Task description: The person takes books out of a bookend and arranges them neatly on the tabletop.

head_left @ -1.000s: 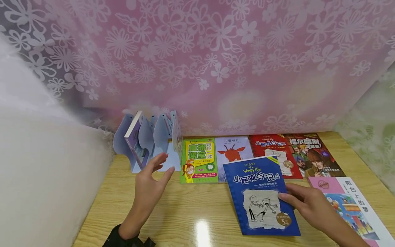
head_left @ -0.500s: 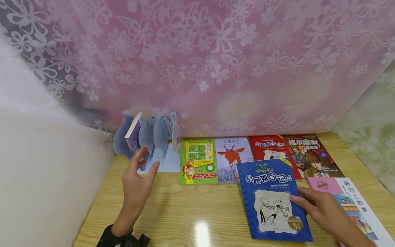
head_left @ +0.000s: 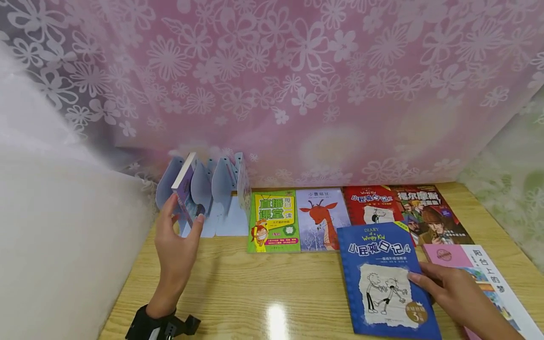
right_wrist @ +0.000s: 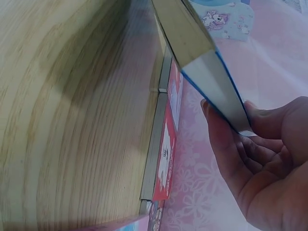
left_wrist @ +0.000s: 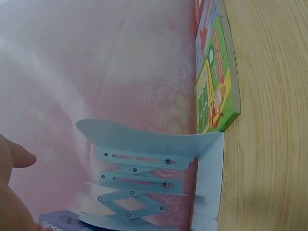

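My right hand [head_left: 452, 285] grips a blue Diary of a Wimpy Kid book [head_left: 382, 245] by its right edge, thumb on the cover and fingers behind. In the right wrist view the book [right_wrist: 214, 89] is seen edge-on, raised over the table. My left hand [head_left: 176, 241] reaches to a purple book [head_left: 183, 186] leaning in the light blue book rack [head_left: 221, 189]. Its fingertips are right at the book's front edge, thumb to the right with a gap. Only part of the left hand [left_wrist: 12, 168] shows in the left wrist view, beside the purple book [left_wrist: 60, 221].
Right of the rack lie a green book [head_left: 274, 222], a pale deer book [head_left: 320, 219], a red book [head_left: 374, 198] and a detective book [head_left: 433, 215]. A pink and white book [head_left: 488, 278] lies at right. A pink floral curtain [head_left: 272, 94] backs the wooden table [head_left: 238, 293].
My left hand has moved left and forward to the purple book in the rack. My right hand has shifted the blue book to the right and slightly closer.
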`<state>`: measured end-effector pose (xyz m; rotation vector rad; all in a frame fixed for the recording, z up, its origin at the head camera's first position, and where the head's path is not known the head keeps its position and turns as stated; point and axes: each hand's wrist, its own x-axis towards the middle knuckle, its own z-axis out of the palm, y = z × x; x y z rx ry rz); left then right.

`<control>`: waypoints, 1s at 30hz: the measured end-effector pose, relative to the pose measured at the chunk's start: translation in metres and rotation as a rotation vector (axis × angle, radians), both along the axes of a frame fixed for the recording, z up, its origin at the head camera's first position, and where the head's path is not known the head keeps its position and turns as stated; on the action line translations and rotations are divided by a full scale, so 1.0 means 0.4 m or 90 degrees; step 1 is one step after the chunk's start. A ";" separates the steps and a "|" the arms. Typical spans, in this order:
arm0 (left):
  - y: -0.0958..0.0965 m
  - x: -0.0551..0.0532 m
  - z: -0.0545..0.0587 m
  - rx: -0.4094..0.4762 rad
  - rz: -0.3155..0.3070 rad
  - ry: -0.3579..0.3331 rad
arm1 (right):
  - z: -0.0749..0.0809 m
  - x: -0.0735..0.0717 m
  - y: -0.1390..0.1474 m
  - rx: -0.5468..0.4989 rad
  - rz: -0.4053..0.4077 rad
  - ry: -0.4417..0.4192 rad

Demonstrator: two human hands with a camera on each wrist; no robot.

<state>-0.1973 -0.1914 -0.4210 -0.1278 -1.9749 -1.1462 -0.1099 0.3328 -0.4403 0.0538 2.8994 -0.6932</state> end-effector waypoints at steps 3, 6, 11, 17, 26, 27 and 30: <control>-0.008 -0.008 -0.004 0.005 0.023 -0.017 | -0.004 -0.001 0.005 0.017 0.006 -0.007; -0.015 -0.014 -0.008 0.017 0.038 -0.049 | -0.010 0.000 0.010 0.025 0.011 -0.009; -0.021 -0.023 -0.009 0.034 0.034 -0.080 | -0.022 0.002 0.025 0.033 0.022 -0.016; -0.028 -0.041 -0.022 0.034 0.036 -0.091 | -0.034 0.002 0.042 0.048 0.023 -0.086; -0.046 -0.064 -0.045 0.029 0.058 -0.125 | -0.058 0.006 0.073 0.036 0.017 -0.179; -0.047 -0.067 -0.048 0.033 0.056 -0.129 | -0.063 0.006 0.078 0.034 0.014 -0.183; -0.051 -0.078 -0.059 0.045 0.050 -0.145 | -0.074 0.006 0.090 0.037 0.008 -0.190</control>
